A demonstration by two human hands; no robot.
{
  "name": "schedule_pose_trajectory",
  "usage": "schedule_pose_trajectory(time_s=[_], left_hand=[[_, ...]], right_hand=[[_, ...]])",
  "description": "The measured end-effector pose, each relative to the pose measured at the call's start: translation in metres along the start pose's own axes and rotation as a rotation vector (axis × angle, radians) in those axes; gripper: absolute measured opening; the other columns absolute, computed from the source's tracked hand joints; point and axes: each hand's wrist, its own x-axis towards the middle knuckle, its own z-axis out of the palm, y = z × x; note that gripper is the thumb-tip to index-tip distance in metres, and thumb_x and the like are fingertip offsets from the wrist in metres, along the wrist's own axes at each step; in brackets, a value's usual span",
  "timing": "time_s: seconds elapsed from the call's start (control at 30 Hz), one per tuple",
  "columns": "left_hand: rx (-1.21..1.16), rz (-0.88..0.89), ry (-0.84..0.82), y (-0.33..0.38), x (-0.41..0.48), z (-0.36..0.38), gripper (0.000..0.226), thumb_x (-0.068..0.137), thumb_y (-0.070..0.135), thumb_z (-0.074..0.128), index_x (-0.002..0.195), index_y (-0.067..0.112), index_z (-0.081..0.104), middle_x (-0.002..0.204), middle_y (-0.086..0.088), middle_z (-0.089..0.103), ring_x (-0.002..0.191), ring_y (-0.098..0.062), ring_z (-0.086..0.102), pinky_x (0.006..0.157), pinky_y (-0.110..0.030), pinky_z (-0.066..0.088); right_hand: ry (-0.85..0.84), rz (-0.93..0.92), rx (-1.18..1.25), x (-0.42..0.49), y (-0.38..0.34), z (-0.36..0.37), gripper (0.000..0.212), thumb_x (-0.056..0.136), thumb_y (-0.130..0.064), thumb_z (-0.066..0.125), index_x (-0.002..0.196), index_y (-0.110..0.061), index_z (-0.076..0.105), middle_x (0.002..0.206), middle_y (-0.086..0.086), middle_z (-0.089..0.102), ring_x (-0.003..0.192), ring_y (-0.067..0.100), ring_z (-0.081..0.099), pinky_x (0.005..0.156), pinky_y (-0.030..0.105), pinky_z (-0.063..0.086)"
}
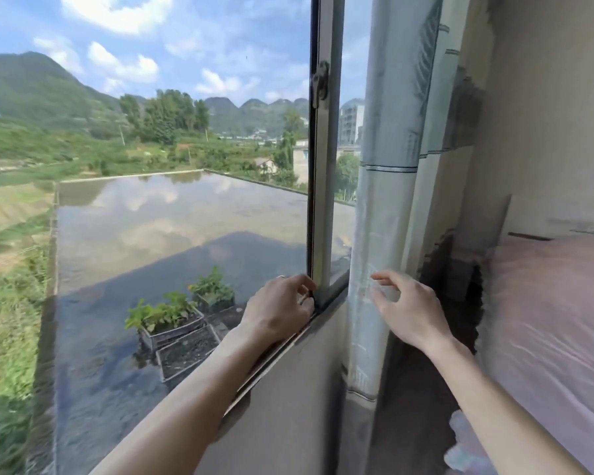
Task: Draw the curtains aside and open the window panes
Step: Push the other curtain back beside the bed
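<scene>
A sliding window pane with a grey metal frame (323, 173) stands at the right of the opening, a latch (320, 84) on its edge. Left of it the window is open to the outside. My left hand (282, 310) reaches over the sill and its fingers curl around the bottom corner of the pane's frame. My right hand (408, 310) hovers with fingers spread just in front of the pale blue-grey curtain (391, 166), which hangs bunched at the right of the pane. Whether the fingertips touch the cloth is unclear.
The window track and sill (271, 365) run diagonally under my left forearm. A bed with a pink cover (549, 320) lies at the right, close to the curtain. Outside are a flooded flat roof with planter boxes (172, 323), fields and hills.
</scene>
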Motion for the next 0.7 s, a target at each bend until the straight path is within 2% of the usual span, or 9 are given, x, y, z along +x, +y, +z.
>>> schedule_pose_trajectory(time_s=[0.2,0.3,0.4,0.47,0.5,0.6,0.63,0.7], left_hand=[[-0.019,0.081,-0.021,0.011,0.111,0.03,0.053,0.09,0.037,0.057,0.14,0.031,0.041,0.14,0.001,0.048,0.121,-0.021,0.054,0.097,-0.042,0.048],[-0.086,0.115,0.019,0.024,0.163,0.05,0.067,0.087,0.04,0.06,0.146,0.028,0.03,0.148,0.0,0.038,0.127,-0.021,0.049,0.1,-0.043,0.047],[-0.129,0.157,0.027,0.041,0.224,0.081,0.089,0.084,0.047,0.065,0.154,0.027,0.013,0.156,0.001,0.027,0.139,-0.019,0.038,0.107,-0.04,0.042],[-0.166,0.153,0.023,0.054,0.26,0.105,0.098,0.082,0.053,0.065,0.155,0.028,0.005,0.157,-0.001,0.023,0.141,-0.021,0.035,0.109,-0.041,0.04],[-0.203,0.143,0.036,0.057,0.274,0.115,0.098,0.082,0.056,0.064,0.154,0.028,0.005,0.156,-0.002,0.024,0.141,-0.022,0.034,0.109,-0.043,0.04],[-0.311,0.085,0.095,0.071,0.333,0.152,0.091,0.085,0.065,0.053,0.154,0.023,0.01,0.158,-0.005,0.021,0.145,-0.022,0.024,0.114,-0.045,0.034],[-0.332,0.076,0.115,0.075,0.35,0.162,0.088,0.087,0.066,0.049,0.154,0.02,0.014,0.159,-0.005,0.023,0.146,-0.022,0.023,0.114,-0.044,0.033],[-0.374,0.085,0.159,0.083,0.383,0.177,0.075,0.091,0.059,0.05,0.15,0.022,0.023,0.15,0.0,0.039,0.138,-0.02,0.035,0.107,-0.04,0.039]], right_hand=[[0.137,0.047,0.042,0.104,0.037,-0.004,0.038,0.092,-0.041,0.057,0.129,-0.031,0.057,0.132,-0.004,0.059,0.123,0.018,0.054,0.101,0.035,0.042],[0.209,0.064,0.097,0.155,0.055,-0.007,0.058,0.089,-0.049,0.062,0.139,-0.024,0.047,0.142,0.003,0.048,0.128,0.021,0.05,0.105,0.04,0.041],[0.228,0.064,0.195,0.218,0.074,-0.012,0.084,0.08,-0.059,0.071,0.147,-0.025,0.033,0.151,0.003,0.034,0.135,0.021,0.042,0.109,0.043,0.039],[0.206,0.031,0.243,0.26,0.091,-0.012,0.096,0.073,-0.065,0.074,0.149,-0.027,0.03,0.153,0.002,0.032,0.137,0.019,0.041,0.11,0.046,0.041],[0.209,-0.003,0.264,0.277,0.098,-0.011,0.093,0.07,-0.07,0.073,0.145,-0.03,0.037,0.151,0.001,0.037,0.134,0.017,0.044,0.108,0.046,0.044],[0.224,-0.07,0.281,0.336,0.128,-0.01,0.063,0.071,-0.075,0.068,0.119,-0.036,0.059,0.135,-0.001,0.053,0.123,0.013,0.055,0.101,0.043,0.05],[0.22,-0.077,0.297,0.353,0.139,-0.007,0.059,0.072,-0.074,0.068,0.117,-0.036,0.06,0.132,-0.002,0.055,0.121,0.011,0.056,0.1,0.042,0.051],[0.239,-0.083,0.334,0.385,0.154,-0.004,0.067,0.07,-0.074,0.07,0.123,-0.035,0.057,0.129,-0.004,0.058,0.117,0.011,0.059,0.097,0.04,0.053]])
